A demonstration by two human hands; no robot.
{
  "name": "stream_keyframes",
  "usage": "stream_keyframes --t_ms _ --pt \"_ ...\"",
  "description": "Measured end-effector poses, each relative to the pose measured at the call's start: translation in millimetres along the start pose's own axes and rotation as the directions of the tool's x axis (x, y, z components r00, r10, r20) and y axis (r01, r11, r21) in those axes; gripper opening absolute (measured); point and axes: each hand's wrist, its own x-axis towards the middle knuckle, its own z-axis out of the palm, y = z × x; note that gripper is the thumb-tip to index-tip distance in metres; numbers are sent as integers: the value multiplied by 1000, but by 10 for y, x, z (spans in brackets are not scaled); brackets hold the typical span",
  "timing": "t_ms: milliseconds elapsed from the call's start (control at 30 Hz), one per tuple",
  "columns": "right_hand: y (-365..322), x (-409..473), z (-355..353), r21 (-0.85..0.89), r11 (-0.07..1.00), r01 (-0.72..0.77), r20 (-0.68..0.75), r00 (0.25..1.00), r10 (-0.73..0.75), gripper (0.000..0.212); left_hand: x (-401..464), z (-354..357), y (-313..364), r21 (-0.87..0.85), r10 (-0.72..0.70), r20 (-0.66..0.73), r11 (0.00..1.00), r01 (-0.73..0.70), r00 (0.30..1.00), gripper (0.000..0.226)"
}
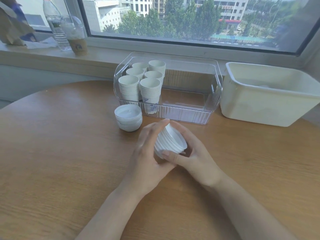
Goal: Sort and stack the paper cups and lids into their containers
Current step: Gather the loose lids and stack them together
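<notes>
1. On the windowsill past the far left corner of the desk (52, 153) stand a clear water bottle (55, 23) and, just beside it, an iced drink in a domed-lid cup (76, 35).
2. A stack of white lids (128, 117) sits on the desk near its far edge, just in front of the left front corner of the clear plastic bin (181, 115).
3. Six stacks of paper cups (141, 82) stand upright in the left end of that bin, in two rows running front to back; the right end of the bin shows only its bare floor.
4. My left hand (147, 151) is curved around the left side of a second stack of lids (168, 141), which I hold tilted above the middle of the desk; my fingers reach up along the stack and the fingertips show at its top.
5. My right hand (192, 153) wraps the same stack from the right, fingers curled round its upper side and the thumb pressed against its lower rim.
6. A white plastic tub (242, 108) stands at the far right of the desk, just beside the clear bin; something pale lies inside it, but I cannot tell what.
</notes>
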Motion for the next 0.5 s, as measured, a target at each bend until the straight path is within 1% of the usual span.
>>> stream_keyframes --t_ms 67,133,200,267,333,400,500 --pt "50 54 0 -64 998 -4 -70 998 -1 81 43 -64 -65 17 -9 67 1000 8 998 96" --pt "76 120 -5 -143 989 -31 -138 990 11 88 102 -169 -177 74 -23 124 997 14 992 109" --pt "80 217 -2 -245 968 -53 -183 983 8 92 188 -303 -311 191 -34 116 981 11 993 113" --pt "82 331 17 -378 923 -70 -220 975 -16 93 304 -428 -442 370 -2 41 929 -13 999 101" --pt "94 441 53 -498 863 -85 -246 968 -46 95 406 -520 -555 508 17 -12 861 -8 1000 85" --pt "110 535 108 -546 832 -93 -250 967 -57 97 452 -566 -656 582 -6 3 814 3 1000 76" --pt "144 622 168 -593 798 -106 -237 970 -47 99 425 -562 -773 617 -28 70 787 -21 997 68"
